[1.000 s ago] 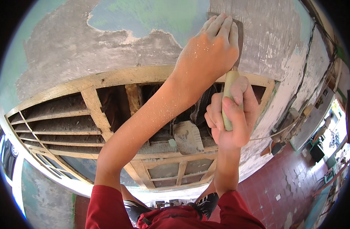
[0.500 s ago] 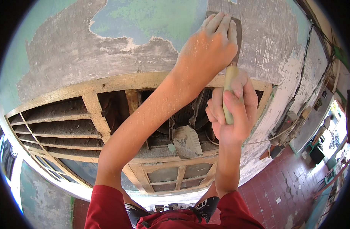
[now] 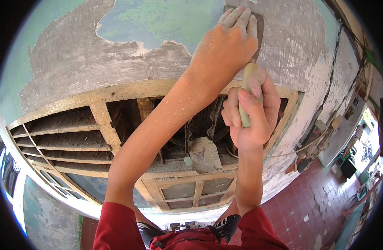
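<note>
A scraper with a wide, dull metal blade [image 3: 258, 35] and a pale green-yellow handle [image 3: 245, 109] lies against the wall at the top of the view. Around the handle, my right hand [image 3: 258, 110] is closed, thumb along its side. My left hand [image 3: 229, 50] reaches across from the left and presses the back of the blade with fingers stretched out and dusty; its thumb is hidden. Under both hands the wall [image 3: 158, 60] shows scraped grey plaster, and a patch of green-blue paint [image 3: 158, 21] remains left of the blade.
Below the scraped wall runs a yellowish wooden frame [image 3: 137, 89] with dusty louvre slats [image 3: 70, 143]. A torn piece of cardboard [image 3: 205, 155] rests in its opening. Cables [image 3: 334, 71] hang along the right wall. Red floor tiles [image 3: 296, 204] lie far below at the right.
Both hands and the scraper have shifted slightly up the wall, the handle also a little to the left. The hold on the scraper looks the same.
</note>
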`<state>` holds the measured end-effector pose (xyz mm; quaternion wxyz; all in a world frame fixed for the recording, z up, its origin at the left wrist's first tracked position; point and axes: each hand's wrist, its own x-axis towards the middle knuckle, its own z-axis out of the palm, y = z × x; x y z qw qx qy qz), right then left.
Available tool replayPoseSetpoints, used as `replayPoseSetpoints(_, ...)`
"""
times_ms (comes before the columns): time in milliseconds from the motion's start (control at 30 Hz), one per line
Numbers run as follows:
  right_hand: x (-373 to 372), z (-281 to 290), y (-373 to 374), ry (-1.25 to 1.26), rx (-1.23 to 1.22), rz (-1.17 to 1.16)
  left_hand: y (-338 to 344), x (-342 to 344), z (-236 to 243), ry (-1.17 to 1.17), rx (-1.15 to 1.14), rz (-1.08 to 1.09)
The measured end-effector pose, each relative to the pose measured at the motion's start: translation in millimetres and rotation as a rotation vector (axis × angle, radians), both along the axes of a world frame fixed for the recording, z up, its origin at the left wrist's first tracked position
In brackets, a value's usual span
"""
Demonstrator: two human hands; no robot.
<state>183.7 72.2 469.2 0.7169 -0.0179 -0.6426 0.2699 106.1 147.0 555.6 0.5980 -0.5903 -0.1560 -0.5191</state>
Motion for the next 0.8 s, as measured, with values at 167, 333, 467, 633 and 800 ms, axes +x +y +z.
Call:
replayPoseSetpoints(167,6,-2,-6,0.023,-0.039,0.070,-1,0,-5,0.010,-0.041,-0.052)
replayPoseSetpoints(333,9,7,-1,0.040,-0.035,0.088,-3,3,6,-0.025,0.031,0.057)
replayPoseSetpoints(467,6,7,0,0.031,-0.053,0.098,-8,-3,5,0.002,-0.109,-0.058)
replayPoseSetpoints(633,7,6,-5,0.034,-0.049,0.088,-2,0,3,-0.040,0.088,0.004)
replayPoseSetpoints(800,5,18,6,-0.002,0.022,0.056,-11,-4,20,0.040,-0.054,0.036)
